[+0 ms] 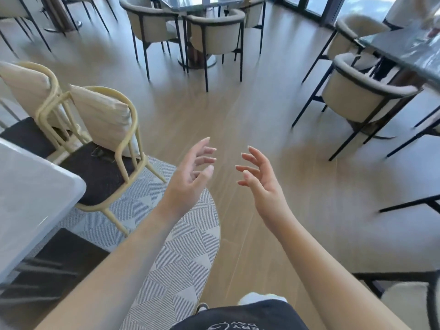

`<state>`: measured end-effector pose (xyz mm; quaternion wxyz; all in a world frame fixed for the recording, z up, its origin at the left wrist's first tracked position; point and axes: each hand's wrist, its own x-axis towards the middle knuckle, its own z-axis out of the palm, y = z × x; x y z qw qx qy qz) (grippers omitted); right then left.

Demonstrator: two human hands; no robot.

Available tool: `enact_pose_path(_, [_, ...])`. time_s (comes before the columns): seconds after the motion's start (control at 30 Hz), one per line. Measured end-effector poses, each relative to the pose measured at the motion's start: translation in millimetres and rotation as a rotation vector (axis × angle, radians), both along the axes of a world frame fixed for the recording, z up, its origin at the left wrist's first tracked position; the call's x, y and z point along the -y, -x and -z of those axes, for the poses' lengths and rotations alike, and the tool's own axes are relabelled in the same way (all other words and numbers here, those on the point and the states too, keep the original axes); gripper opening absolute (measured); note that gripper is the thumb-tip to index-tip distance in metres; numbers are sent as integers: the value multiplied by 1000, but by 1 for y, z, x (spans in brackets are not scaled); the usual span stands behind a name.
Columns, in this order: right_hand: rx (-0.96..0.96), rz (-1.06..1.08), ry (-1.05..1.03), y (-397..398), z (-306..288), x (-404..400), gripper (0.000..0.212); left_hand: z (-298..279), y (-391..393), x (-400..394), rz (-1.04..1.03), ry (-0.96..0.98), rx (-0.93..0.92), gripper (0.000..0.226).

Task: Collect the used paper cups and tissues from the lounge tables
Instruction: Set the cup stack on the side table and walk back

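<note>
Pale wooden lounge floor (238, 110) stretches ahead; my left hand (188, 177) and right hand (259, 179) hover released, fingers spread, holding nothing. No cups or tissues visible; dark marble counter (409, 51) lies far right, nearer my right hand.

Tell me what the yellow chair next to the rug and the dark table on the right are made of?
The yellow chair looks like painted metal tube or bent wood: thin, smooth, curved bars, with a dark fabric-looking seat and a cream cushion. The dark table seems to be polished stone, maybe marble: its top shines and shows pale veins, though blur leaves that unsure.
</note>
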<state>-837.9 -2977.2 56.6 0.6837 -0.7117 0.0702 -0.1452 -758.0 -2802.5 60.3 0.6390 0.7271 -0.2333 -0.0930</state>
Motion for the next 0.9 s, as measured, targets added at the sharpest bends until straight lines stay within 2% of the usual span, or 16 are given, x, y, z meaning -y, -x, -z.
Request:
enact_pose_path(0.3, [15,2,6,-138,14,99,46,10,-131,98,-23,-28,12,57])
enact_pose_path(0.5, [27,-13,-11,-231,-3,173,45,-2,-211,158,-79,-4,6,60])
enact_pose_path(0.9, [-15,-181,-50,-412,6,184,46,6,-368,172,-224,5,-23,59])
